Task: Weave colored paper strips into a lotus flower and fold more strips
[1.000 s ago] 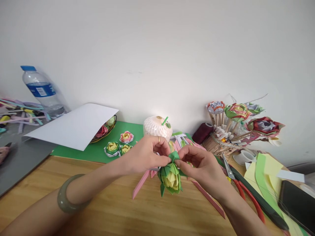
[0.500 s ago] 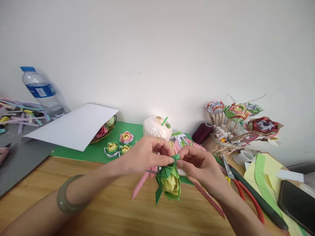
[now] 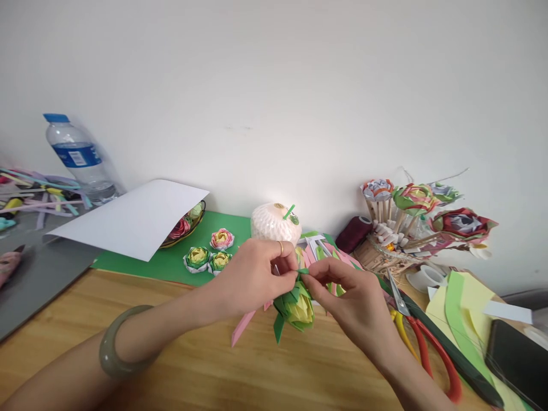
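Note:
A folded paper flower (image 3: 298,311) with a yellow centre and green outer petals hangs between my hands above the wooden table. My left hand (image 3: 261,279), ringed on one finger, pinches a green paper petal (image 3: 302,272) at the flower's upper edge. From the other side, the thumb and forefinger of my right hand (image 3: 345,285) close on that same petal. One green point (image 3: 278,329) sticks out below the flower on the left. Pink paper strips (image 3: 243,328) lie on the table behind it. My fingers partly hide the petal.
Several small paper flowers (image 3: 221,239) sit on a green sheet (image 3: 149,268). White paper (image 3: 137,220) covers part of a basket. Red-handled scissors (image 3: 422,342), a phone (image 3: 516,365) and a holder of paper flowers (image 3: 385,251) stand or lie right. A water bottle (image 3: 79,160) leans back left.
The flower has tipped, so less of its yellow centre shows. The pinched green petal now looks flatter and narrower between my fingertips. My view has shifted slightly.

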The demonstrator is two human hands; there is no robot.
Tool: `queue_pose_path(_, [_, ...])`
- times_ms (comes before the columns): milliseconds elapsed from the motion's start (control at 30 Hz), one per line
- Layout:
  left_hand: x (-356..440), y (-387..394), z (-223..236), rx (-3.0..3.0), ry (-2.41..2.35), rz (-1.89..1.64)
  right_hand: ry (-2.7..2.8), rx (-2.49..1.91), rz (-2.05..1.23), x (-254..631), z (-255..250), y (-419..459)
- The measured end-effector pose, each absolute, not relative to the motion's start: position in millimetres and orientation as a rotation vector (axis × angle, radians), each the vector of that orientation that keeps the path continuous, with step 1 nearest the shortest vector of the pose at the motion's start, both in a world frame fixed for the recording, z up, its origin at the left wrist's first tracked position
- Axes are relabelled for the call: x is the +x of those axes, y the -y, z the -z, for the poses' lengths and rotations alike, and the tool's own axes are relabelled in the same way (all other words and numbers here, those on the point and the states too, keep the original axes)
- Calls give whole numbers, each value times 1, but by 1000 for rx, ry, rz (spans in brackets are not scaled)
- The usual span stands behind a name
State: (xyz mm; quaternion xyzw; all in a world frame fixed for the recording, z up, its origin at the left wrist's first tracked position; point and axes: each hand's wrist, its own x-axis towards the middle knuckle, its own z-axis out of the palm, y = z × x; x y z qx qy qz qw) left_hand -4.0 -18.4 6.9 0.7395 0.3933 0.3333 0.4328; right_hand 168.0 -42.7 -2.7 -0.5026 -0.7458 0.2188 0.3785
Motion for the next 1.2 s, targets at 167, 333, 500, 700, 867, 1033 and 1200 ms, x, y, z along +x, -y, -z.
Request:
queue_pose_path(167, [-2,20,-7,1939,-1026,-879,1932,-1212,-434,166,4,43])
queue_pose_path(333, [-1,22,-5,1971,-1057,-930,1985,-1170,-217,166,6,45])
queue_pose_path(500, [-3,20,-8,1896,-949,-959,2084,-1068,176,167,12,45])
queue_pose_path(700, [-4,7,-7,1281,-724,-901,2047,-877,420,171,8,44])
queue_pose_path(867, [-2,6,0,1105,-538,-531,2003,-826,742,177,7,40])
queue_pose_path(1033, [1,11,0,1375,-518,-505,1954,-881,735,178,7,38])
queue_pose_path(1200, [3,12,-3,1639,-650,-723,1832,-1215,120,171,-5,48])
